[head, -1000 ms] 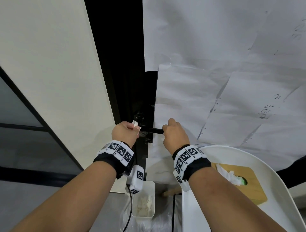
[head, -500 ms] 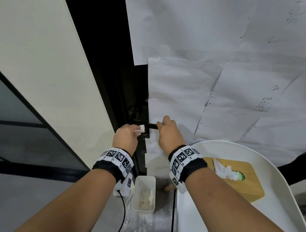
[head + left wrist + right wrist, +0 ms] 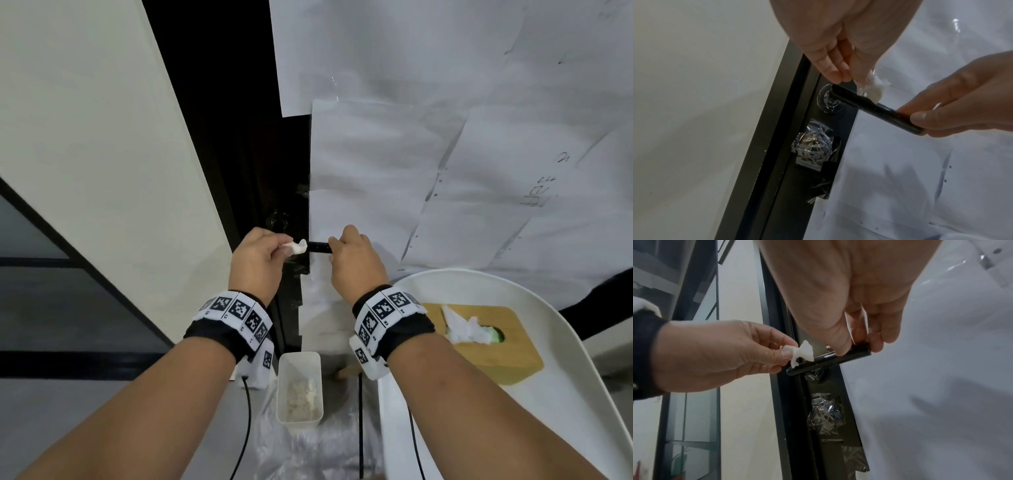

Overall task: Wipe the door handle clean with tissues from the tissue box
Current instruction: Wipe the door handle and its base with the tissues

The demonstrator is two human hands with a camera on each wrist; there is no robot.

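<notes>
White sheets of paper [image 3: 394, 164] cover the dark door, and a pale wall stands at its left. On the door, the black cylindrical metal door handle [image 3: 318, 247] sticks out level. The person's left hand [image 3: 255, 262] pinches a small crumpled white tissue [image 3: 295, 247] between thumb and fingers, and the wad touches the top of the handle near the round base. The right hand [image 3: 354, 262] has its fingers and thumb closed around the free end of the handle and holds it. Lower right, the light wooden tissue box [image 3: 489, 339] lies on a white rounded chair seat [image 3: 582, 394], with a fresh tissue standing out of its slot. On the floor below stands a small white plastic bin [image 3: 299, 387] with used wads inside. To do this step well, I think the left hand should press the tissue firmly and draw it along the bar toward the right hand, turning it around the underside too, while the right hand keeps the handle steady, then moves away so the end can be wiped.
</notes>
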